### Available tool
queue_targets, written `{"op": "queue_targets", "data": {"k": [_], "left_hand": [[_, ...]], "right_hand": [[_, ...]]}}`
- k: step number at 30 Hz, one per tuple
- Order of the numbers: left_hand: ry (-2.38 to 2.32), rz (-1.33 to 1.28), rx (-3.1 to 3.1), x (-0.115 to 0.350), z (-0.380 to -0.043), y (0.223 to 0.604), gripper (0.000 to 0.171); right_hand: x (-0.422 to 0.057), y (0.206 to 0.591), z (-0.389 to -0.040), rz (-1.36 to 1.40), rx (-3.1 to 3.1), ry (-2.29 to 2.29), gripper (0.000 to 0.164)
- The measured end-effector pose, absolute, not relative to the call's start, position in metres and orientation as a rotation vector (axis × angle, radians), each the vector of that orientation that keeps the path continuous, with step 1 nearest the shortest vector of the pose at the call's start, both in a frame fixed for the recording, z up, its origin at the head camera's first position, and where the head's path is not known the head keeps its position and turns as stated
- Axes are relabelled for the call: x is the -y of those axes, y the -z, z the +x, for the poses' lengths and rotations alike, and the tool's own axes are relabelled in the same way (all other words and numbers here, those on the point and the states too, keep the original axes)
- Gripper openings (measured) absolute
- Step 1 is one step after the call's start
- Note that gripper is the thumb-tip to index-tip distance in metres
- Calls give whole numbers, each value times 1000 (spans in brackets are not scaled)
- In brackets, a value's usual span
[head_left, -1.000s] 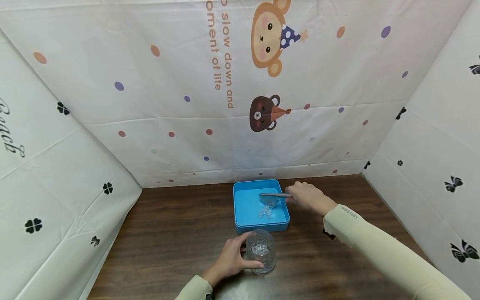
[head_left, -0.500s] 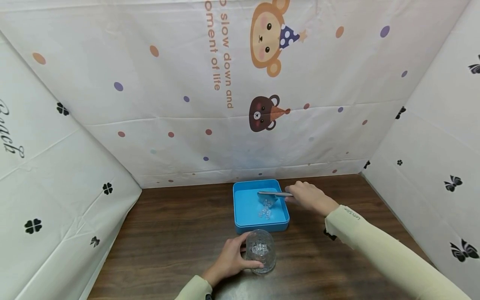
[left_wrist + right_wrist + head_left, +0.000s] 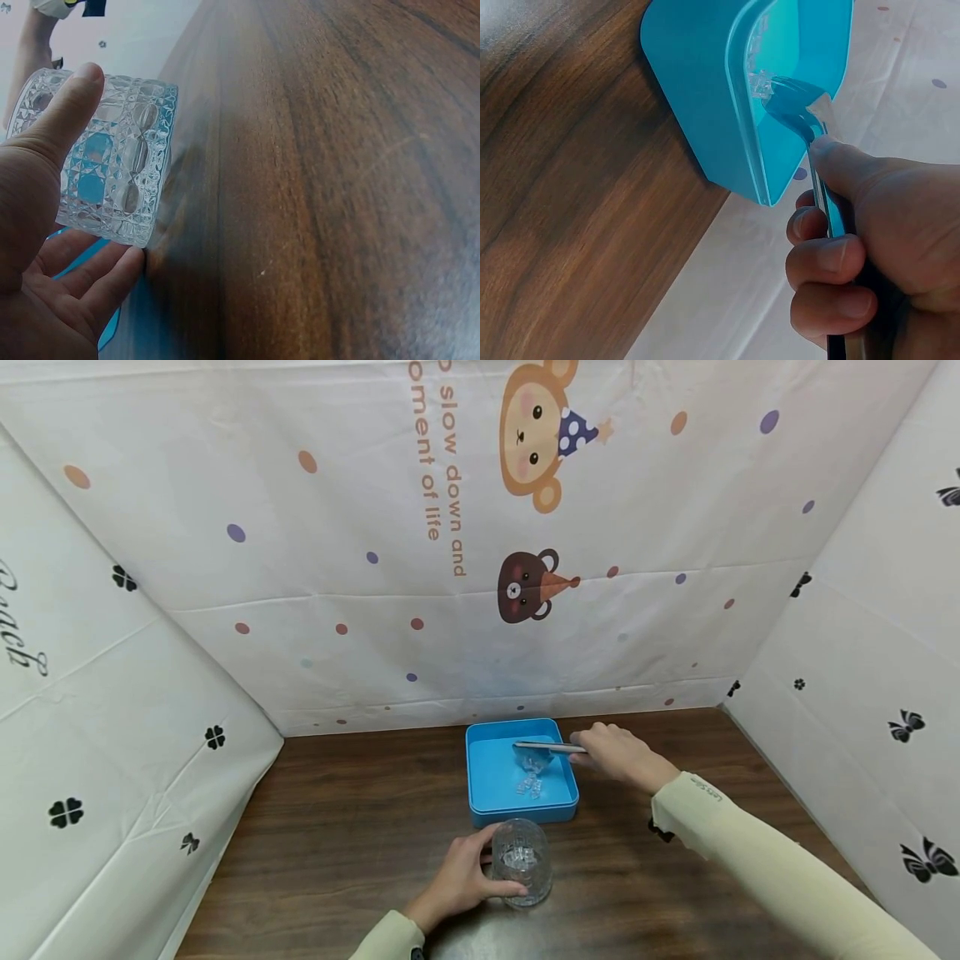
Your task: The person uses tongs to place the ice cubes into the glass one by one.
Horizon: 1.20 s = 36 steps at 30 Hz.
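In the head view, my left hand [image 3: 467, 873] grips a clear cut-glass tumbler [image 3: 531, 835], thumb on the near side, fingers round the far side. Several clear ice-like cubes [image 3: 519, 858] lie inside the glass. My right hand [image 3: 862, 255] holds a shiny metal scoop [image 3: 793, 101] by its handle, thumb along the top and fingers curled underneath. The scoop's bowl dips into a square blue tray [image 3: 486, 814], beside a small pile of clear cubes [image 3: 528, 787]. In the left wrist view the tumbler [image 3: 139, 154] shows its faceted pattern near the dark wood surface.
The brown wood-grain table [image 3: 352, 827] carries the tray near its back, with the tumbler just in front. A white printed cloth [image 3: 390, 652] rises behind the table, and more white sheets [image 3: 847, 710] stand at left and right.
The scoop has slid slightly left inside the tray over the cubes. My left hand and the tumbler have stayed put.
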State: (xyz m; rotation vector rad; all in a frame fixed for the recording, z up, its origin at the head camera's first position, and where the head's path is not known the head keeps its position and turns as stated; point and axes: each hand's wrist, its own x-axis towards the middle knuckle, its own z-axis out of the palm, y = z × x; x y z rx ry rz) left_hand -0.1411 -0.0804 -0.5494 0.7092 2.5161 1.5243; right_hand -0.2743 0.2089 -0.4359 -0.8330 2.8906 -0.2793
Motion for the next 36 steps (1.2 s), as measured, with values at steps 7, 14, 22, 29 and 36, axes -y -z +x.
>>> {"op": "queue_targets", "data": {"k": [7, 14, 22, 29, 36], "left_hand": [[-1518, 701, -2518, 80, -141, 549, 85], [-1531, 702, -2502, 80, -142, 549, 84], [-1531, 695, -2493, 80, -142, 549, 85], [-1517, 689, -2504, 81, -142, 548, 85], [-1511, 687, -2507, 81, -142, 548, 86]], "right_hand": [[-210, 437, -273, -854, -2887, 305, 18], [-209, 437, -273, -859, -2882, 326, 17], [-209, 437, -272, -864, -2877, 334, 19], [-209, 438, -272, -852, -2870, 360, 15], [-209, 439, -271, -838, -2865, 371, 12]]}}
